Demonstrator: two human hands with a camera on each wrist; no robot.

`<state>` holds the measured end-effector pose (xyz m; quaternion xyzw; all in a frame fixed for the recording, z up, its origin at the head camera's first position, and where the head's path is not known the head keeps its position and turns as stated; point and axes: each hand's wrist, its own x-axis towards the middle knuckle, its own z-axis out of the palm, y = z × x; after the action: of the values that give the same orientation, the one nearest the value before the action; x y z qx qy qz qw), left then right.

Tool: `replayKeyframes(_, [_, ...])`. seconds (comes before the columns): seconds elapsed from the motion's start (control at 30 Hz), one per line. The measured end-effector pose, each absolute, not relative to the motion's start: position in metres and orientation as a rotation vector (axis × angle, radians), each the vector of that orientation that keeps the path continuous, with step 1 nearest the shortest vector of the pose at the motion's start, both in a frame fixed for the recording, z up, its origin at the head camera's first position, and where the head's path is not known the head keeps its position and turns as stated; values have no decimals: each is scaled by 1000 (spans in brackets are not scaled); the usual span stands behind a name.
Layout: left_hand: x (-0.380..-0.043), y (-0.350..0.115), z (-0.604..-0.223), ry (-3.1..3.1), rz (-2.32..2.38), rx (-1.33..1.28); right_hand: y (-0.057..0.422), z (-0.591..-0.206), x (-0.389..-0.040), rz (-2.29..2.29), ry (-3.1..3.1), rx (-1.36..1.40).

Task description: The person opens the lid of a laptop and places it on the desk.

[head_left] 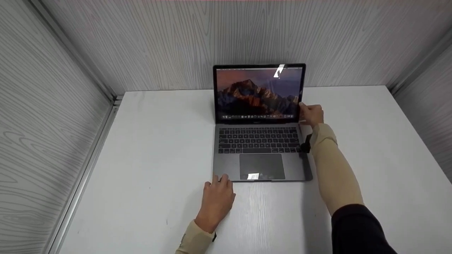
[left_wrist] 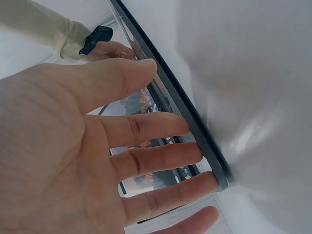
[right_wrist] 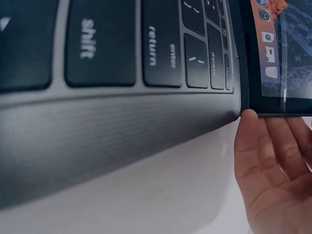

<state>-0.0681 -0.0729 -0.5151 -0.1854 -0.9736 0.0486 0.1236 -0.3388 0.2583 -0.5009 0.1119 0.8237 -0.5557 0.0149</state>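
A grey laptop [head_left: 261, 167] stands with its lid raised on a white table; its screen [head_left: 259, 95] is lit with a mountain picture. My left hand [head_left: 218, 198] is at the laptop's front left corner, and in the left wrist view its fairly straight fingers [left_wrist: 161, 153] reach the laptop's edge. At the right side of the lid, my right hand [head_left: 312, 114] holds the lower screen edge, thumb in front. In the right wrist view the other fingers [right_wrist: 287, 151] pass behind that edge, so their tips are hidden.
The white table [head_left: 159, 141] meets a grey wood-grain wall [head_left: 169, 46] just behind the lid. Side panels [head_left: 46, 116] rise at left and right. A dark wrist strap piece [head_left: 305, 144] on the right forearm overlaps the keyboard's right side.
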Motion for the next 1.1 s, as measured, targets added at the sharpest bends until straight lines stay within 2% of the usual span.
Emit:
replayKeyframes(0.5, [-71, -73, -523, -2834, 150, -537, 254, -501, -336, -1729, 2531, 320])
replayKeyframes(0.83, [-83, -80, -517, -2863, 15, -561, 268, -498, -310, -1412, 2734, 124])
replayKeyframes(1.1, [-116, -118, -506, -2783, -193, -568, 287, -494, -270, -1129, 2978, -93])
